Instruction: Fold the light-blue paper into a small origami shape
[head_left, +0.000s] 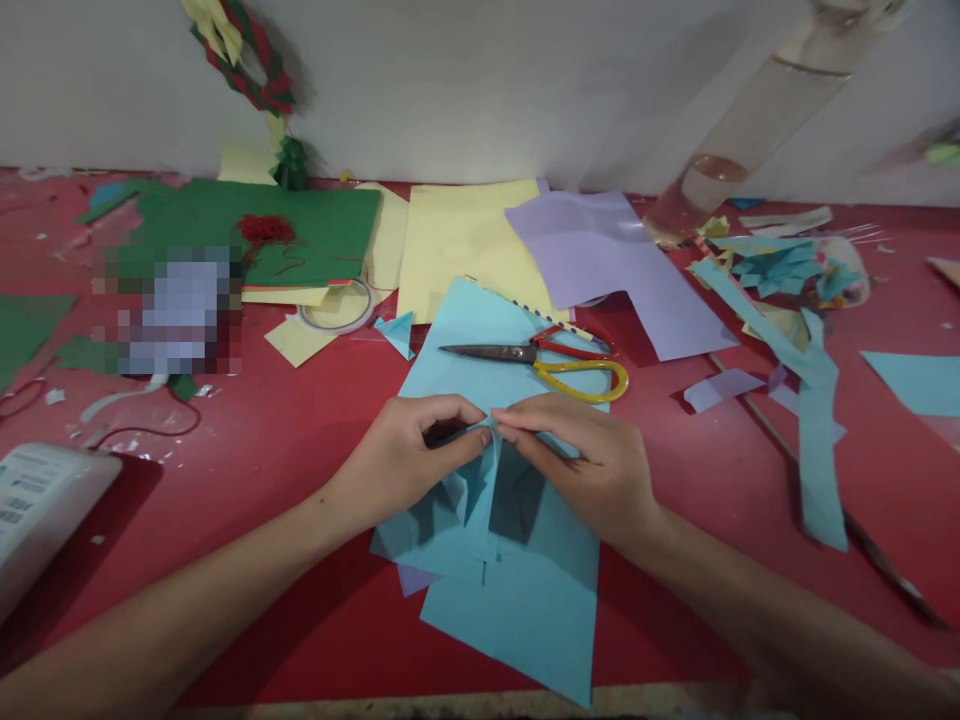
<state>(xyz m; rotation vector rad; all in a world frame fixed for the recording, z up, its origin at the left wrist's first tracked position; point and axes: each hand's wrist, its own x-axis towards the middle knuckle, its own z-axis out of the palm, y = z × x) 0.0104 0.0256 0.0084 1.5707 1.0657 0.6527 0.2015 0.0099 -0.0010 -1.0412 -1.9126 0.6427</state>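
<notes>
My left hand [401, 455] and my right hand [589, 462] meet over the middle of the red table [300, 430]. Both pinch the top of a small folded light-blue paper piece [472, 480], fingertips almost touching. The piece stands up from a larger light-blue sheet [517, 590] lying under my hands. Just beyond my fingers lie scissors [547, 360] with red and yellow handles, blades pointing left, on the same blue sheet.
Yellow sheets [461, 240], a purple sheet [600, 260] and green paper [315, 225] lie at the back. A tape ring [337, 310] sits left of centre. Blue strips [817, 430] and scraps lie right, near a clear bottle [735, 130]. A white device [37, 500] is at left.
</notes>
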